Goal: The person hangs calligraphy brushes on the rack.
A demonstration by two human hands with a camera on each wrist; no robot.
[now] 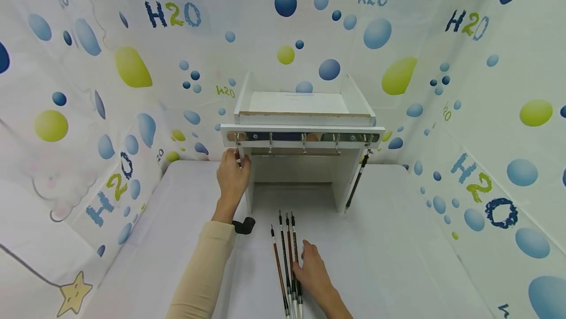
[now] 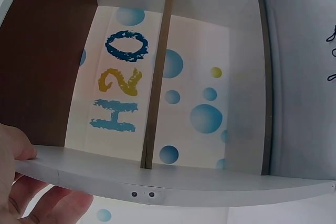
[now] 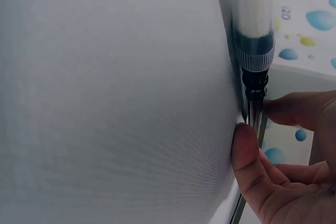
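Note:
My left hand (image 1: 233,174) is up at the left end of a white shelf unit (image 1: 302,120). In the left wrist view its thumb (image 2: 20,142) and fingers lie on opposite faces of the shelf's side panel (image 2: 210,181), gripping it. Several calligraphy brushes (image 1: 283,250) lie side by side below, cord loops pointing toward the shelf. My right hand (image 1: 315,272) is at the rightmost of them; in the right wrist view thumb and finger pinch a brush's handle (image 3: 255,109) near its clear-capped tip (image 3: 253,11). Another brush (image 1: 357,181) hangs from the rightmost hook.
A metal strip with several hooks (image 1: 303,142) runs across the shelf's front. The shelf stands on a white-covered table (image 1: 398,240) against walls patterned with bubbles and H2O lettering. A black device (image 1: 244,225) sits by the left sleeve cuff.

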